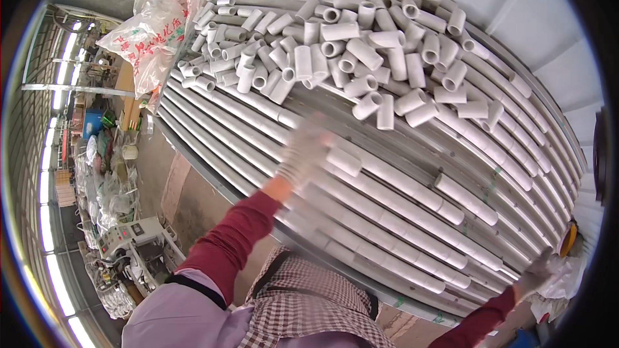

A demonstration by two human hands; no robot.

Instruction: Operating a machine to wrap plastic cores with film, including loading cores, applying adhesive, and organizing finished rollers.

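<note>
My left hand (304, 153), in a pale work glove, reaches over the grooved metal table and is smeared by motion. It is close to a loose short grey tube (343, 162) lying by the rows; whether it touches the tube I cannot tell. Long rows of grey tubes (387, 216), set end to end, run along the table's grooves. At the far right my right hand (536, 273), gloved too, is by the table's right end, near a white plastic bag (564, 278). Its fingers are too unclear to read.
A large heap of short grey tubes (361, 55) covers the table's far side. A printed clear plastic sack (151, 35) lies at its far left corner. The table's near edge (303, 240) runs before my checked apron. A machine with a control panel (132, 235) stands at left.
</note>
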